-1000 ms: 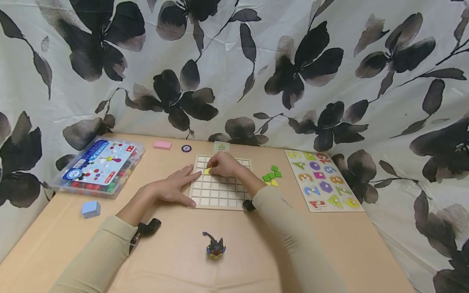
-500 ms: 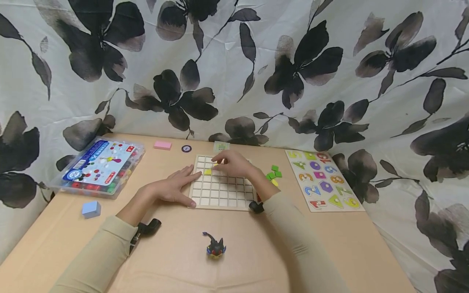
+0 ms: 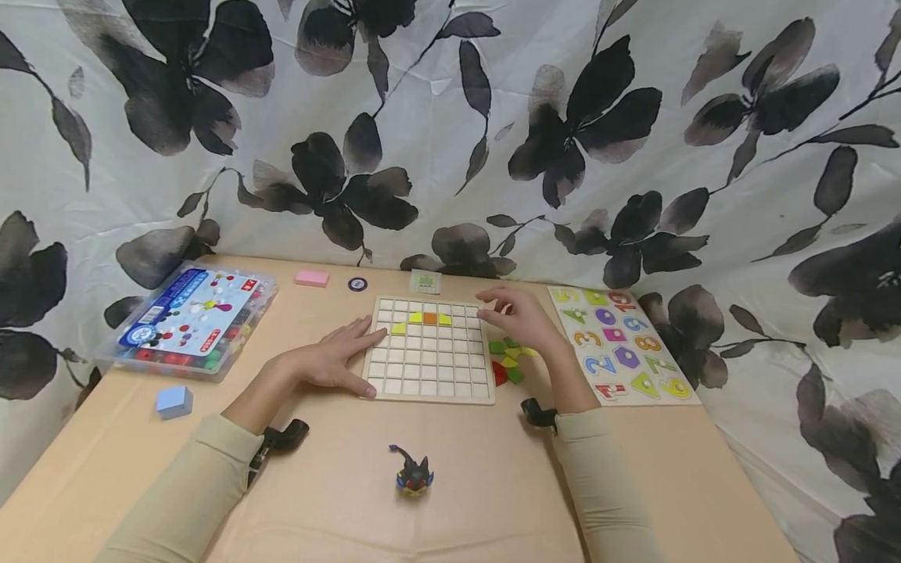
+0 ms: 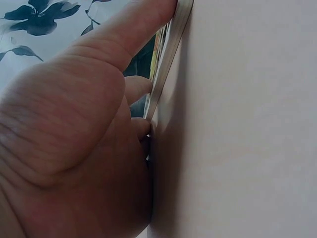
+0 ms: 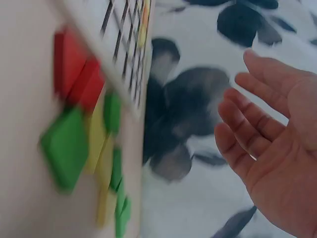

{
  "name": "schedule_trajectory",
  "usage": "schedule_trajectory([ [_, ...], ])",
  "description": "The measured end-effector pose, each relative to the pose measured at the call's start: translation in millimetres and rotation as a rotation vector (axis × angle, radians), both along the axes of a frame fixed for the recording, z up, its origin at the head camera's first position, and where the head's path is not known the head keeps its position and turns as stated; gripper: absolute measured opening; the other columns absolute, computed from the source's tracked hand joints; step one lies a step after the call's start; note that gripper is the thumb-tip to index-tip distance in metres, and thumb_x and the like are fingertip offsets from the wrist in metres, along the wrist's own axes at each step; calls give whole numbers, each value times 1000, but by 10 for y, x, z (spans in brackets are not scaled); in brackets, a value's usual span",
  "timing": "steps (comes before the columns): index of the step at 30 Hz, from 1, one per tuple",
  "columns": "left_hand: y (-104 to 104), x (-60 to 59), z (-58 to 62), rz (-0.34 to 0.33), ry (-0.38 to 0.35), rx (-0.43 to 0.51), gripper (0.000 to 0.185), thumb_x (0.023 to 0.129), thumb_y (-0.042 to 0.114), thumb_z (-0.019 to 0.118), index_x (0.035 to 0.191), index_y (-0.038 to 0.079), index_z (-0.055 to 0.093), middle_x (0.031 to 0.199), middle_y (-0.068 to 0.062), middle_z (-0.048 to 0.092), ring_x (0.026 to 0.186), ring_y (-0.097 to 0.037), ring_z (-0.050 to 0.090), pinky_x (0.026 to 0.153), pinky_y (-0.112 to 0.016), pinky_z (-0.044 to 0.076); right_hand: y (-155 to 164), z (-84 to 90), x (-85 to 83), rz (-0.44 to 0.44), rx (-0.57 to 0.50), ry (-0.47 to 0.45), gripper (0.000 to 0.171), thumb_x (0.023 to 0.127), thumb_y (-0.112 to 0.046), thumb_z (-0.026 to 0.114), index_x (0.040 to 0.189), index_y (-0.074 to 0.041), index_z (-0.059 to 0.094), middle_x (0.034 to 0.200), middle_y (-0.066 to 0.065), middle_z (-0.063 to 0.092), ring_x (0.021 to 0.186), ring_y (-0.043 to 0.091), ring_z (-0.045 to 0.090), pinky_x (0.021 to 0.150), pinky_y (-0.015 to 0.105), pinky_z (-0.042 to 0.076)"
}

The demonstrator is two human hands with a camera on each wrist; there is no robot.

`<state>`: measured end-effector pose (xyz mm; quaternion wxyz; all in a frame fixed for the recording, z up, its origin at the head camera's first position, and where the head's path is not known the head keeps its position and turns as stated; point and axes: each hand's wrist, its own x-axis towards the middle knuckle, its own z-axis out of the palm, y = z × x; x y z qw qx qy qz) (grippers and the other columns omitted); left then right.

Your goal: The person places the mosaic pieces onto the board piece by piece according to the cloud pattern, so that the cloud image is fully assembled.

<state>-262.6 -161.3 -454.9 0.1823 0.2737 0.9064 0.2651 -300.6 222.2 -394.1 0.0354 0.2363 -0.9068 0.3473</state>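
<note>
A wooden grid board (image 3: pixel 429 375) lies flat at the middle of the table. Yellow and orange tiles (image 3: pixel 421 319) sit in its upper rows. My left hand (image 3: pixel 336 356) rests flat against the board's left edge (image 4: pixel 166 59), fingers straight. My right hand (image 3: pixel 517 317) hovers open over the loose pile of green, yellow and red tiles (image 3: pixel 508 360) just right of the board, holding nothing. In the right wrist view the open palm (image 5: pixel 277 148) faces the blurred tiles (image 5: pixel 84 139).
A number puzzle board (image 3: pixel 619 344) lies at the right. A clear plastic box (image 3: pixel 190 319) stands at the left, with a blue block (image 3: pixel 174 400) in front of it. A small toy figure (image 3: pixel 413 473) sits near the front. A pink eraser (image 3: pixel 312 278) lies at the back.
My right hand left the board's upper rows and moved right, to above the loose tile pile. Yellow and orange tiles it hid now show in the grid. The left hand stayed put.
</note>
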Motion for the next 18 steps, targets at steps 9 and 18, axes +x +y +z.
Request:
schedule_trajectory([
  [9, -4, 7, 24, -2, -3, 9, 115, 80, 58, 83, 167, 15, 22, 175, -20, -3, 161, -44, -5, 126, -70, 4, 495, -181, -156, -213, 96, -69, 36, 101, -8, 66, 137, -2, 66, 132, 21, 65, 105, 33, 59, 81, 40, 50],
  [18, 8, 11, 30, 3, -3, 8, 114, 80, 58, 83, 167, 15, 23, 175, -20, -3, 162, -43, -5, 126, -69, 4, 641, -467, -293, -279, 271, -147, 33, 103, -12, 62, 133, 1, 67, 134, 21, 67, 121, 36, 61, 111, 55, 48],
])
